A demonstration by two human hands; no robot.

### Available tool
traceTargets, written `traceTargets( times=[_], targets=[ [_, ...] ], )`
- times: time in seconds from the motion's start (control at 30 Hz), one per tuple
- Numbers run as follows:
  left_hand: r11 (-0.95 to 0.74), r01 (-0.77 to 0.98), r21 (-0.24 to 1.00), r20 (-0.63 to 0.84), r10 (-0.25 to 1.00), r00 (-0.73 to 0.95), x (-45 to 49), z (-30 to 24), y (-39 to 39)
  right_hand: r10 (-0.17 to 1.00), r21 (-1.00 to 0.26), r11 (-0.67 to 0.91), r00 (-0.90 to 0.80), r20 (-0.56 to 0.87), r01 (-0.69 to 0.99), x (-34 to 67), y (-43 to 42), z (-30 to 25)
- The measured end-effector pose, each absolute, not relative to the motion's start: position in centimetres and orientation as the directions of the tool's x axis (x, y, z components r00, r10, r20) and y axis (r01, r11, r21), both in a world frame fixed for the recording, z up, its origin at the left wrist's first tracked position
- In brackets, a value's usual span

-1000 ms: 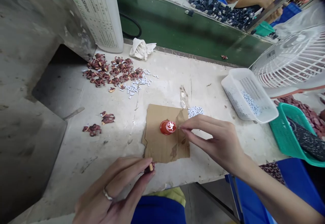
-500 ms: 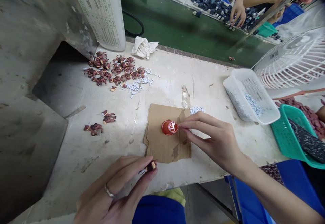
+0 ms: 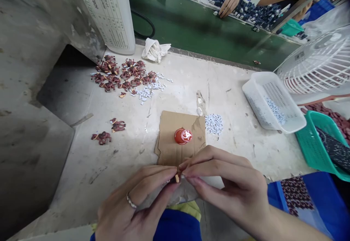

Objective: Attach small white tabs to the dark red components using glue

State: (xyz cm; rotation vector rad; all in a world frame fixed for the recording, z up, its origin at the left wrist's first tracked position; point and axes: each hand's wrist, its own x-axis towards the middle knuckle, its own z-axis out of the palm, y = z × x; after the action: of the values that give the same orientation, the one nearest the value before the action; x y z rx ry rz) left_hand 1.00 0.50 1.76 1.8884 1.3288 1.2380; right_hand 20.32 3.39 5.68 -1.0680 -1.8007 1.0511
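Note:
My left hand [image 3: 142, 201], with a ring on one finger, pinches a small brown figurine [image 3: 176, 178] that has a tan patch. The fingers cover most of it. My right hand [image 3: 224, 186] meets the figurine from the other side, thumb and fingertips pinched together against it. Whatever sits between those fingertips is too small and hidden to make out. Just beyond both hands, a small red cup [image 3: 180, 136] with a glossy top stands on a piece of brown cardboard [image 3: 168, 153]. Beside the cardboard lies a pile of tiny pale blue-white pieces [image 3: 214, 124].
Several brown figurines [image 3: 133, 73] lie at the back left near loose pale pieces [image 3: 144, 94], a white cloth [image 3: 155, 50] and a large bottle [image 3: 109, 18]. On the right stand a white basket [image 3: 290, 120], a green basket [image 3: 306, 150] and a fan [image 3: 325, 62]. A co-worker's hand [image 3: 229, 3] reaches across the green belt [image 3: 191, 26].
My right hand has moved from the red cup down to the figurine, uncovering the pale pile. My left hand has shifted slightly right with the figurine. The co-worker's hand has moved left.

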Motion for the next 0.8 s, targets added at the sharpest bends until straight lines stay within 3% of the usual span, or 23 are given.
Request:
traceTargets(
  times=[0.23,0.4,0.53,0.8],
  targets=[
    [-0.379,0.453,0.807,0.39,0.918,0.074,1.2,1.6,0.3,0.892,-0.891,0.342,-0.401,0.208,0.298,20.5,3.3,5.2],
    [-0.396,0.452,0.799,0.42,0.906,0.051,1.3,1.3,0.5,0.814,-0.711,0.541,-0.493,0.309,0.449,20.9,2.6,5.4],
    [-0.395,0.419,0.818,0.4,0.913,0.081,1.3,1.5,0.9,0.73,-0.609,0.654,-0.587,0.35,0.449,21.6,2.3,5.4],
    [-0.252,0.461,0.851,0.261,0.964,0.045,1.4,2.3,1.1,0.902,-0.916,0.29,-0.4,0.164,0.278,21.0,3.6,5.3]
  ],
)
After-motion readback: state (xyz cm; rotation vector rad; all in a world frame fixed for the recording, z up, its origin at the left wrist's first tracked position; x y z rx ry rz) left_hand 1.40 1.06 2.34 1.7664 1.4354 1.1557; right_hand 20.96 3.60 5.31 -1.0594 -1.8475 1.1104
